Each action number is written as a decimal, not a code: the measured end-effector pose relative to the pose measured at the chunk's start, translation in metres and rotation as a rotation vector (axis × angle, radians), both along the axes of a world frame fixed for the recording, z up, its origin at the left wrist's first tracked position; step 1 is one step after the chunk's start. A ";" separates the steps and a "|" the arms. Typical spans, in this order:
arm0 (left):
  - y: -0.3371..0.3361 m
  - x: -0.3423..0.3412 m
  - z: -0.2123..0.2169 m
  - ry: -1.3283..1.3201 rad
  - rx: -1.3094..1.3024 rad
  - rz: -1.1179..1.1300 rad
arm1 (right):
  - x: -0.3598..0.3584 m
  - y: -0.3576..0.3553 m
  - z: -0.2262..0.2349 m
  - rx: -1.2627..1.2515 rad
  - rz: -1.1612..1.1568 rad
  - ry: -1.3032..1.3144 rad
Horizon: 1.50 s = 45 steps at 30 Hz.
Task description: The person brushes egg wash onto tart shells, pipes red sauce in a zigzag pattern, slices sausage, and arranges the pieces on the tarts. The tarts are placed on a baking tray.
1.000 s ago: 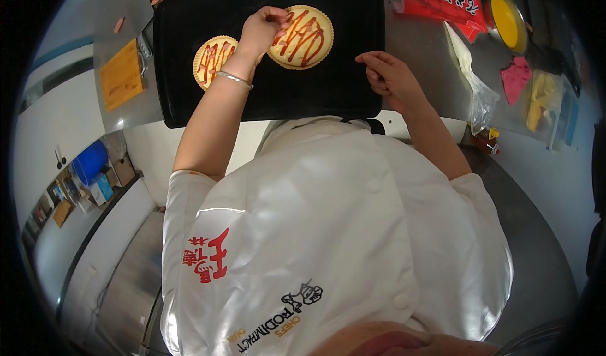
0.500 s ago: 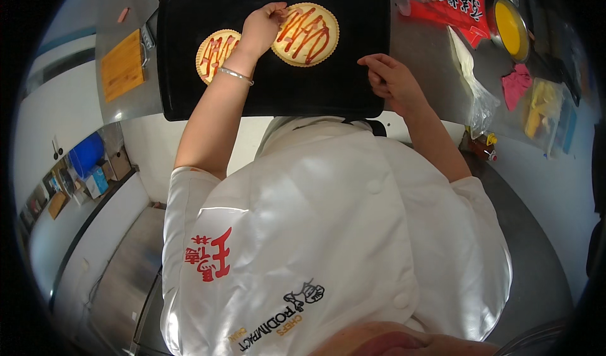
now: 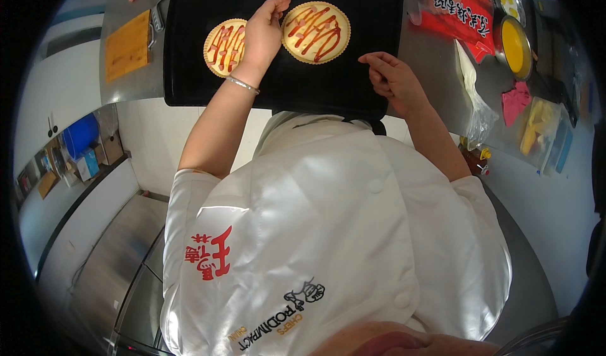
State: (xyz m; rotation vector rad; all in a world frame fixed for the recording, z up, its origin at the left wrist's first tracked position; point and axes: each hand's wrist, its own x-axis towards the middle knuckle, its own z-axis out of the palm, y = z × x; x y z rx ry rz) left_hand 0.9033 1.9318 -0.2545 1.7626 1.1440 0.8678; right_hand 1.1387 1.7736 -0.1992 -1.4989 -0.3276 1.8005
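Observation:
On the black baking tray point(image 3: 208, 95) lie two round, pale tarts or small pizzas with crimped rims. The right tart point(image 3: 317, 32) and the left tart point(image 3: 224, 48) both carry red sauce zigzags and small pink pieces. My left hand point(image 3: 265, 30) hovers between them, overlapping the left one, its fingertips pinched near the upper left rim of the right one; whatever the pinch holds is hidden. Over the tray's right edge, my right hand point(image 3: 394, 81) has its index finger half stretched and the others curled in, with nothing visible in it.
A wooden board point(image 3: 127, 49) lies left of the tray. To the right are a red package point(image 3: 457, 15), a bowl of yellow liquid point(image 3: 516, 46), a clear piping bag with pale filling point(image 3: 472, 90), a pink cloth point(image 3: 516, 102) and a bag of yellow food point(image 3: 538, 128).
My left fingertips have drawn back slightly from the right tart's rim. The tray and surroundings sit a little differently in the picture as the view shifts. My right hand keeps nearly the same pose.

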 end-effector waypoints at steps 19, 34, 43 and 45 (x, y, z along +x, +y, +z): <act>-0.057 0.011 0.040 -0.818 -1.169 0.236 | -0.056 0.056 -0.009 0.465 -0.105 -0.060; -0.078 0.008 0.019 -1.232 -1.325 0.143 | -0.099 0.062 -0.003 0.520 -0.118 -0.044; -0.092 -0.037 0.029 -1.127 -1.302 0.259 | -0.016 0.079 -0.082 0.646 0.327 -0.814; -0.102 -0.054 0.029 -1.088 -1.287 0.348 | -0.026 0.074 -0.048 0.424 0.138 -0.552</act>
